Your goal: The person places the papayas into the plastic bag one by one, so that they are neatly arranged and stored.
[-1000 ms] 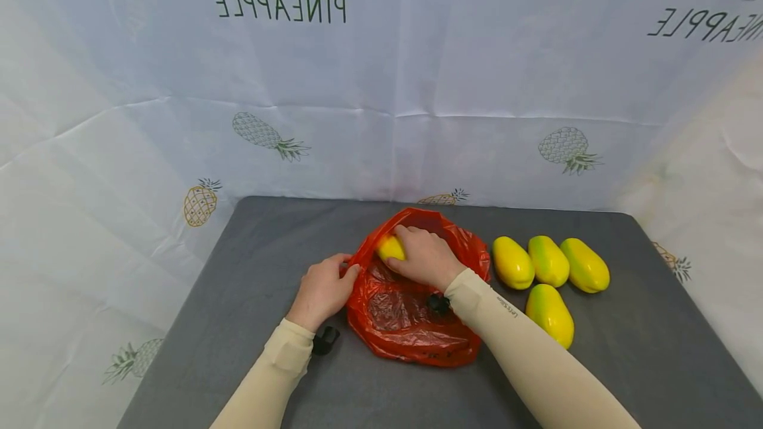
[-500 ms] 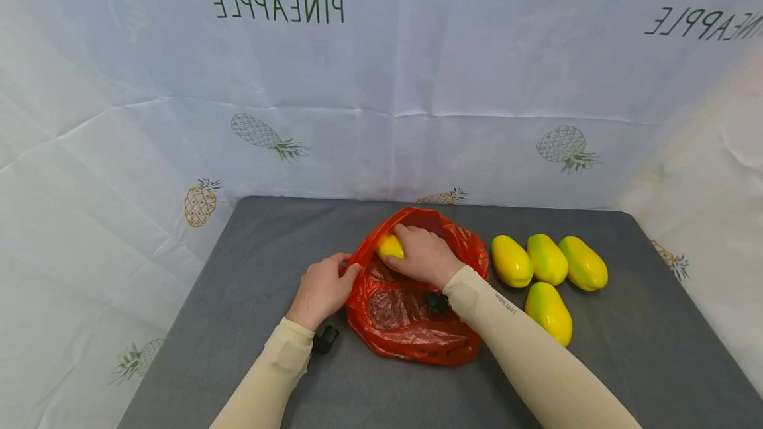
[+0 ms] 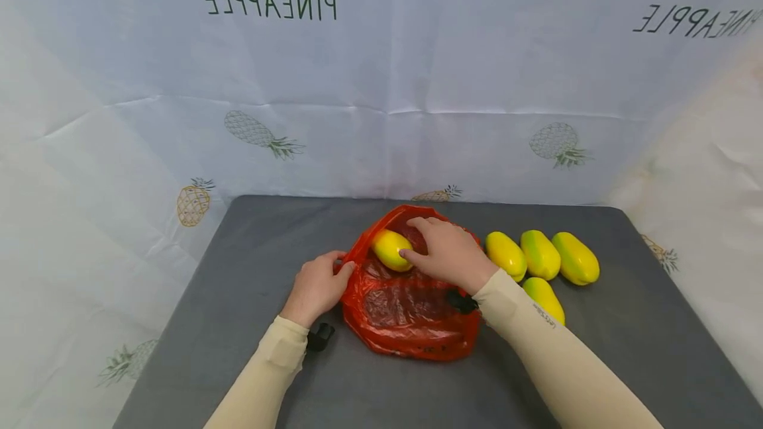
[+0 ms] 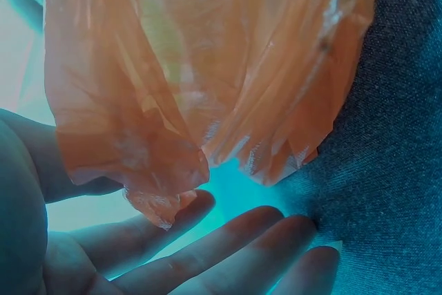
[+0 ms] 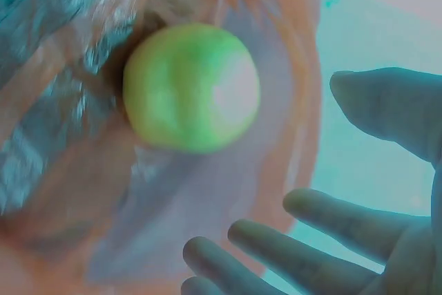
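Observation:
A red plastic bag [image 3: 411, 323] lies with its mouth spread on the dark table. My left hand [image 3: 314, 288] pinches the bag's left rim between thumb and forefinger; the left wrist view shows the bunched film [image 4: 162, 205] there, the other fingers extended. Inside the bag, against its left wall, rests a yellow papaya [image 3: 391, 250]. Over the bag's mouth, just right of the papaya, my right hand [image 3: 450, 251] has its thumb and fingers spread. In the right wrist view a gap shows between those fingers and the papaya [image 5: 190, 91].
Several yellow-green papayas stand in a group right of the bag: a near one [image 3: 544, 300], partly behind the right sleeve, and a back row with a left one [image 3: 505, 255] and a right one [image 3: 575, 258]. A pineapple-print cloth [image 3: 381, 71] hangs behind the table [image 3: 280, 224].
My right hand has let go of the papaya and drawn back to the right, fingers spread. The papaya stays in the bag. My left hand keeps its pinch on the rim.

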### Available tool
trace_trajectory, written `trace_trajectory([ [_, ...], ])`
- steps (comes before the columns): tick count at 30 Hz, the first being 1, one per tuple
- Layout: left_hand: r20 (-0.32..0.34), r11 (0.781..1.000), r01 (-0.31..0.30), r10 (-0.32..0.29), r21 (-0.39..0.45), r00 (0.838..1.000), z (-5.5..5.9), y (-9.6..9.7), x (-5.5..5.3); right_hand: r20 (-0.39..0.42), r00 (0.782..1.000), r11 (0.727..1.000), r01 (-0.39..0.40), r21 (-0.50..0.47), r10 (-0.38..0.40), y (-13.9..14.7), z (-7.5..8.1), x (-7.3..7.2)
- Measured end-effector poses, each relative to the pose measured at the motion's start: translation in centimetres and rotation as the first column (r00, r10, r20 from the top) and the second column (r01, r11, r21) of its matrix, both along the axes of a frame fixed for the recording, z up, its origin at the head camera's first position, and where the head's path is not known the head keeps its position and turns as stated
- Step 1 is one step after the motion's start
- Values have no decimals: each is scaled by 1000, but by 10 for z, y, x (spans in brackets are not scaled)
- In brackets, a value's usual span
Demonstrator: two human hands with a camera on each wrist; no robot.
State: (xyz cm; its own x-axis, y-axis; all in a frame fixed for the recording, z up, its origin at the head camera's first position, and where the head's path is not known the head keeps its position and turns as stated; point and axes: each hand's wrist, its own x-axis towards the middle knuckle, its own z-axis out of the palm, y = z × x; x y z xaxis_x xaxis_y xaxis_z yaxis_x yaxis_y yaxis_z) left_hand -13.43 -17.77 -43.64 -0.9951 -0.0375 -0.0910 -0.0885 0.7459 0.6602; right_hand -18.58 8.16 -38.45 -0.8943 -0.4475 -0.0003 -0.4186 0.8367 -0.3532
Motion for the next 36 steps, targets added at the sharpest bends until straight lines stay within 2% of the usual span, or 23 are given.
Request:
trace_trajectory([
  [6,20,1000,-12,12,-5,1000,1,-7,0,-71,996,999,42,-26,-44,35,15,24],
  [10,30,1000,-19,20,-9,999,2,-11,2,-102,990,995,94,-36,-97,64,15,39],
  [14,36,1000,-25,25,-7,999,3,-14,3,-87,979,983,181,-28,-183,92,11,56],
  [18,37,1000,-19,19,-3,999,3,-14,4,-65,960,962,272,1,-272,115,3,74],
  [26,40,1000,-15,15,-11,999,4,-9,2,-93,924,925,377,46,-371,148,-26,99],
  [36,40,1000,13,-12,-25,999,7,1,1,-29,871,870,491,50,-490,164,-43,109],
])
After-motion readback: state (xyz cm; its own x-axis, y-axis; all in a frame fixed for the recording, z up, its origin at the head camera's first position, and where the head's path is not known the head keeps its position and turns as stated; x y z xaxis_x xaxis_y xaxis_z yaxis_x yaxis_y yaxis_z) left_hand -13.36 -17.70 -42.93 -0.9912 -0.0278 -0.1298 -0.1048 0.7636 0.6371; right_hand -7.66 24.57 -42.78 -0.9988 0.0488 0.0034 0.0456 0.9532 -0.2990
